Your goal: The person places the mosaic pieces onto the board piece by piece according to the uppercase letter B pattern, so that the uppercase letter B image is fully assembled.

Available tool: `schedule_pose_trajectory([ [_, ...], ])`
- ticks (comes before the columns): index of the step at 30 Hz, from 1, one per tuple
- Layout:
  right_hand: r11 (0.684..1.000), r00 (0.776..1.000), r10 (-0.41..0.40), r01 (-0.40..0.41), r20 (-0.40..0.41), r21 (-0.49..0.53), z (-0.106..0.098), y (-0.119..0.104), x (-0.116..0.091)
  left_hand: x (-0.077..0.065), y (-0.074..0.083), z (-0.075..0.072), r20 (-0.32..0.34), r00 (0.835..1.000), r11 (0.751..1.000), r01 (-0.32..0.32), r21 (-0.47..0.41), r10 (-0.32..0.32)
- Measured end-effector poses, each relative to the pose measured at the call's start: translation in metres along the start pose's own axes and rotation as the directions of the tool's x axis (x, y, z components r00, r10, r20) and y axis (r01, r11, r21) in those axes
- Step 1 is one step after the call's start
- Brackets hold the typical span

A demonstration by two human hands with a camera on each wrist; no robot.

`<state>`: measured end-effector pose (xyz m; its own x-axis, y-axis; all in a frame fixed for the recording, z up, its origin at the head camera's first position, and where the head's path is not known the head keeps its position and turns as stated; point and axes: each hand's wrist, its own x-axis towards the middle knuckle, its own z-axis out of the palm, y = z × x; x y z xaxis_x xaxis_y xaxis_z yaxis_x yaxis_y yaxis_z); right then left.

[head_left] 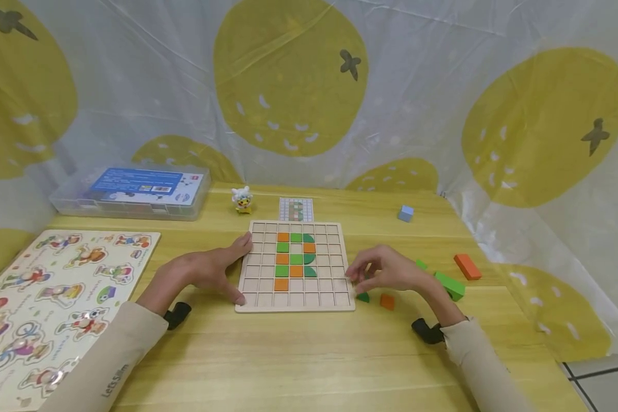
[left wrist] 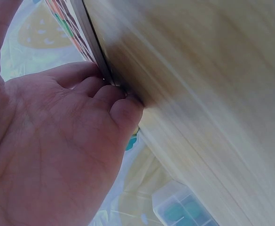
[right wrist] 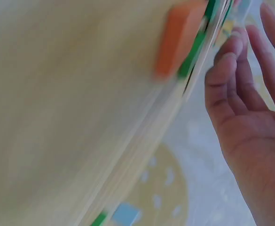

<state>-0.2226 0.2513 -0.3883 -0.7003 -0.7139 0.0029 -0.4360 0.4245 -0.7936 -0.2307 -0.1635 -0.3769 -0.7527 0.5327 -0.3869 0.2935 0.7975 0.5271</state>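
A square wooden grid board (head_left: 329,298) lies flat on the table, with orange, light green and dark green tiles (head_left: 296,271) in its middle cells. My left hand (head_left: 208,269) rests against its left edge, thumb and fingers spread apart; the left wrist view shows several fingertips touching the edge. At the right edge is my right hand (head_left: 388,268), fingers loosely bent. In the right wrist view I see nothing between the fingers of that hand (right wrist: 250,108). Beneath it lie a dark green piece (head_left: 363,297) and a small orange block (head_left: 387,301).
Behind the board stand a printed pattern card (head_left: 288,209) and a small white-and-yellow figurine (head_left: 242,201). A clear plastic case (head_left: 185,213) and a picture puzzle board (head_left: 95,280) lie left. To the right are a green block (head_left: 449,286), an orange block (head_left: 467,266) and a blue cube (head_left: 405,213).
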Motion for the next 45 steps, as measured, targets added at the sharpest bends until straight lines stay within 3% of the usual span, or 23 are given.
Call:
schedule_pose_trajectory([
  [6, 0.999, 0.999, 0.03, -0.03, -0.029, -0.017, -0.016, 0.014, -0.03, -0.001, 0.0, -0.001, -0.001, 1.0, 1.0, -0.013, 0.003, 0.013],
  [14, 0.995, 0.995, 0.1, -0.101, -0.031, -0.026, -0.02, 0.017, -0.043, -0.002, 0.0, -0.001, -0.003, 1.0, 1.0, -0.025, 0.007, 0.025],
  [22, 0.983, 0.987, 0.113, -0.128, -0.118, -0.131, -0.019, 0.019, -0.033, -0.004, 0.002, -0.003, -0.002, 0.999, 0.999, -0.036, 0.013, 0.036],
  [35, 0.968, 0.979, 0.159, -0.179, -0.123, -0.173, -0.016, 0.02, -0.023, -0.005, 0.001, 0.0, 0.0, 0.999, 0.999, -0.047, 0.005, 0.047],
  [45, 0.973, 0.984, 0.151, -0.164, -0.088, -0.161, -0.014, 0.014, -0.023, -0.006, 0.002, -0.001, -0.001, 0.999, 0.999, -0.045, 0.007, 0.045],
])
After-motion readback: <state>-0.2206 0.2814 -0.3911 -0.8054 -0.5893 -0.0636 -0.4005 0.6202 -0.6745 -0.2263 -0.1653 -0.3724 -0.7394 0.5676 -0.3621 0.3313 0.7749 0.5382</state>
